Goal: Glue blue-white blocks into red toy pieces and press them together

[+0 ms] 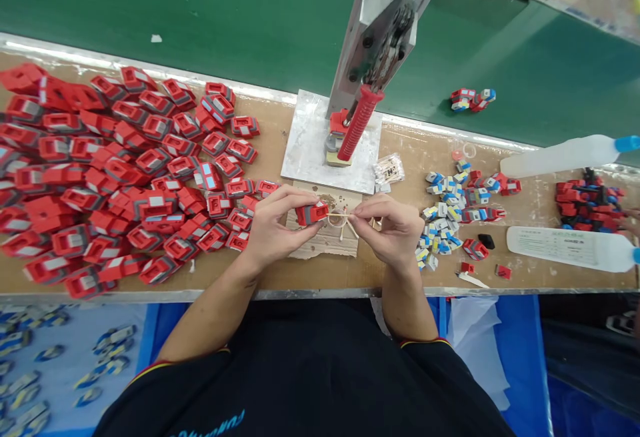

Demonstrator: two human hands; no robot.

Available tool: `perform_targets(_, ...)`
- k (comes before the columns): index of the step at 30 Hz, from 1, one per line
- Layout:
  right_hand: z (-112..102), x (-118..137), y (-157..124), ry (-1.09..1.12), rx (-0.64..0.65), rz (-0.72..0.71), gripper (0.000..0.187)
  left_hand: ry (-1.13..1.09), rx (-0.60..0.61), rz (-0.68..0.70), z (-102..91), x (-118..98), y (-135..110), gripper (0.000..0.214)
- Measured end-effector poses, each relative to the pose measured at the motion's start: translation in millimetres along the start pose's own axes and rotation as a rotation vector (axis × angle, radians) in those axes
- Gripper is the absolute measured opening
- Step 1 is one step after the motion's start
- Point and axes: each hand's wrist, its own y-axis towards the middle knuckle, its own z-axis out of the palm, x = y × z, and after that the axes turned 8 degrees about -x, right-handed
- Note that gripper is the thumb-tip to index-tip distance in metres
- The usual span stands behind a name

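My left hand (277, 227) is closed around a red and grey plastic toy part (311, 213), gripping it between thumb and fingers. In my right hand (387, 227), a thin cotton swab (340, 215) is pinched, its tip at the right end of the toy part. Below the swab sits a small round clear dish (336, 221), partly hidden, with more sticks beside it. Both hands are over a worn piece of cardboard (325, 245), in front of a hand press (361, 123) with a red handle on a metal plate (305, 137).
Many similar red parts (120, 177) cover the bench's left side. A bundle of swabs (389, 169) lies right of the plate. Farther right are small blue, white and yellow parts (445, 217), two plastic bottles (565, 155) and a knife (473, 280). Blue bins (523, 357) stand below.
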Motion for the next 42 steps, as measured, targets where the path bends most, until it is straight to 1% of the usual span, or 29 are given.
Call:
perform_targets(5, 1.3, -1.4, 1.1, -0.033, -0.02, -0.017, 0.015, 0.024, 0.023, -0.027, -0.6, -1.2, 1.0, 0.024)
perform_targets(9, 2.7, -0.3, 3.4, -0.06, -0.044, -0.039, 0.014, 0.011, 0.04, -0.012, -0.9, -2.9, 2.0, 0.026)
perform_targets(14, 0.9, 0.3, 4.0, -0.044, -0.015, -0.04, 0.015, -0.008, 0.034, 0.0, -0.5, -3.7, 2.2, 0.028)
perform_targets(17, 1.1, -0.1, 3.1, -0.048, -0.028, -0.038, 0.014, -0.02, 0.034, 0.008, -0.4, -4.0, 2.5, 0.03)
perform_targets(25, 9.1, 3.6, 6.4, 0.014, -0.034, -0.087, 0.015, -0.023, 0.069, -0.008, -1.6, -5.0, 3.4, 0.025)
perform_targets(29, 12.5, 6.6, 7.5, 0.032, -0.022, -0.095, 0.014, -0.025, 0.095, -0.025, -2.2, -4.6, 3.0, 0.026)
perform_targets(32, 12.7, 8.2, 8.0, 0.029, -0.009, -0.109, 0.014, -0.029, 0.093, -0.016, -2.2, -4.1, 3.2, 0.026)
perform_targets(38, 8.0, 11.1, 9.6, 0.067, 0.069, -0.13, 0.017, -0.06, 0.065, -0.003, -0.9, -2.8, 2.8, 0.025)
perform_targets(42, 3.6, 10.3, 7.9, 0.06, 0.06, -0.101, 0.018, -0.035, 0.058, -0.02, -0.6, -2.2, 1.7, 0.022)
